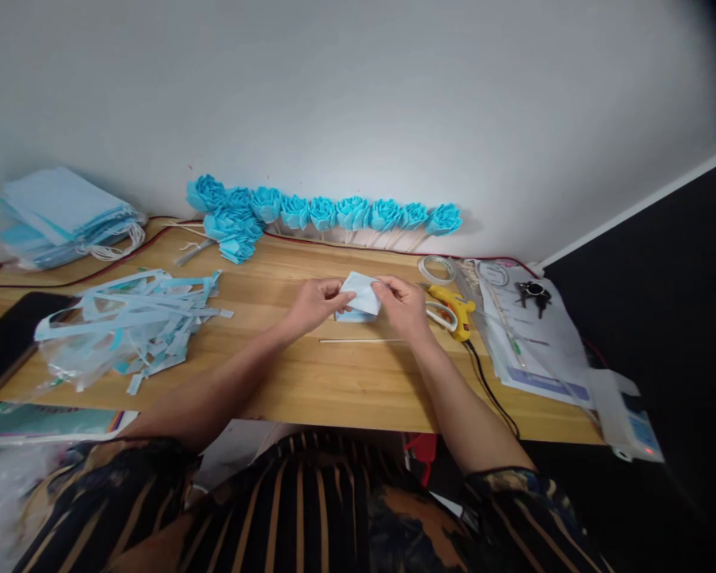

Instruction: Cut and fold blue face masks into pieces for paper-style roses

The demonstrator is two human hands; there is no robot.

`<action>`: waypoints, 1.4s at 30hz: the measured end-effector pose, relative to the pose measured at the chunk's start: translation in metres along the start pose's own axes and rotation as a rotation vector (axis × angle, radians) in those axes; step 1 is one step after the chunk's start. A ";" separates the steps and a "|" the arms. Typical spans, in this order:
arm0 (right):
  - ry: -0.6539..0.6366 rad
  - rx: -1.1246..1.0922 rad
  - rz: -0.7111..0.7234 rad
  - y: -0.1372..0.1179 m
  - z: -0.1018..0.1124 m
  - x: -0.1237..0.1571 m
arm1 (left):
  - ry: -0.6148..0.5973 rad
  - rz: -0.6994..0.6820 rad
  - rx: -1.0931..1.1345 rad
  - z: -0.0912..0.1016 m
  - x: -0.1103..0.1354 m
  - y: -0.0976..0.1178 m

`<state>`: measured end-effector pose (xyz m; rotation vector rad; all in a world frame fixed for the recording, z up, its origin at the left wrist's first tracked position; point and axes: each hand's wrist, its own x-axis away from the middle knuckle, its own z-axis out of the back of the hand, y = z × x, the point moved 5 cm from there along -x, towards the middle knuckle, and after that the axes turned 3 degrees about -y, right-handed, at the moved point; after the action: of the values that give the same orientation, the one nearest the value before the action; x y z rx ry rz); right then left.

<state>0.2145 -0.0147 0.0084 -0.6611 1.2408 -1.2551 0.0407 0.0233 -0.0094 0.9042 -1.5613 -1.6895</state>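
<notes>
My left hand (313, 305) and my right hand (404, 305) both pinch a small light-blue folded piece of material (361, 293) just above the wooden table (310, 382), near its middle. A thin white stick (361, 341) lies on the table right below my hands. Along the wall behind stands a row of finished blue paper-like roses (334, 213) on white sticks.
A heap of cut blue strips and scraps (131, 326) lies at the left, a stack of blue sheets (65, 215) at the far left. A yellow glue gun (453, 306), a tape roll (437, 269), papers (531, 334) and keys (532, 293) sit at the right. A red cord (95, 270) runs along the wall.
</notes>
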 end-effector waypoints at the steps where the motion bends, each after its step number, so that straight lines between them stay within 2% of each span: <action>1: 0.017 -0.010 -0.019 0.001 0.000 0.000 | 0.002 0.003 -0.003 0.000 0.000 0.000; 5: 0.060 -0.054 -0.080 0.004 0.001 0.000 | 0.005 -0.019 -0.023 0.000 0.001 0.002; 13: 0.020 -0.015 -0.053 -0.003 -0.002 0.003 | 0.025 -0.101 0.028 0.001 0.004 0.012; 17: -0.010 -0.027 -0.068 -0.002 -0.006 0.005 | 0.061 -0.114 -0.040 0.003 0.004 0.012; 23: -0.057 -0.028 -0.069 -0.002 -0.009 0.004 | 0.116 -0.243 -0.141 0.007 0.005 0.021; 27: -0.082 -0.045 -0.063 -0.004 -0.008 0.004 | 0.086 -0.204 -0.117 0.007 0.005 0.018; 33: -0.046 -0.018 -0.035 0.001 -0.005 0.003 | 0.057 -0.124 0.000 0.004 0.004 0.013; 38: -0.043 -0.026 -0.050 0.003 -0.005 0.003 | 0.077 -0.054 0.021 0.004 0.004 0.010; 42: -0.062 -0.039 -0.075 0.004 -0.007 0.003 | 0.083 -0.056 0.019 0.006 0.002 0.005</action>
<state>0.2091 -0.0149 0.0023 -0.7756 1.2013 -1.2646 0.0346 0.0245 -0.0039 1.0233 -1.5122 -1.6566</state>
